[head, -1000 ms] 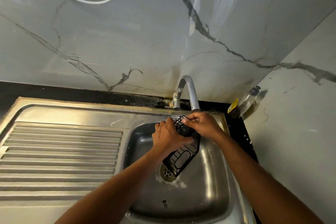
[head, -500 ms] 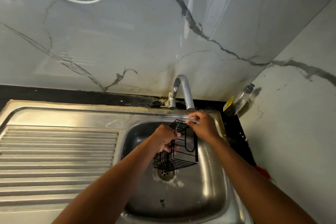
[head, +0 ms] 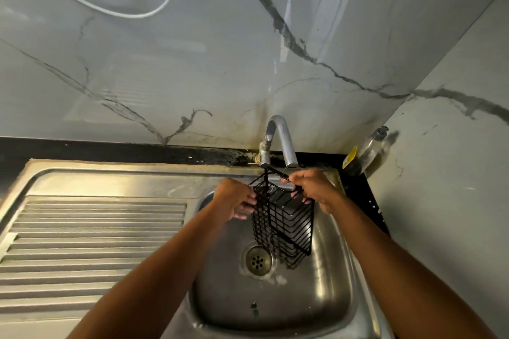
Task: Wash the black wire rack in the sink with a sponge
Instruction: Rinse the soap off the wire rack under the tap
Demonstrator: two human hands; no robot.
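Note:
The black wire rack (head: 283,224) hangs upright over the steel sink basin (head: 327,294), just under the tap spout (head: 289,146). My left hand (head: 234,199) grips the rack's left side near the top. My right hand (head: 311,187) holds the rack's upper right rim, with its fingers curled over the wire. The rack's lower end points toward the drain (head: 257,259). No sponge shows in either hand or anywhere in the sink.
A ribbed steel drainboard (head: 91,239) lies left of the basin. A dish-soap bottle (head: 366,151) leans in the back right corner against the marble wall. A white cable (head: 154,12) loops high on the wall.
The rack has been turned from lying slanted to hanging more upright, open side toward me. My left hand shifted to its left side and my right hand to its top right rim.

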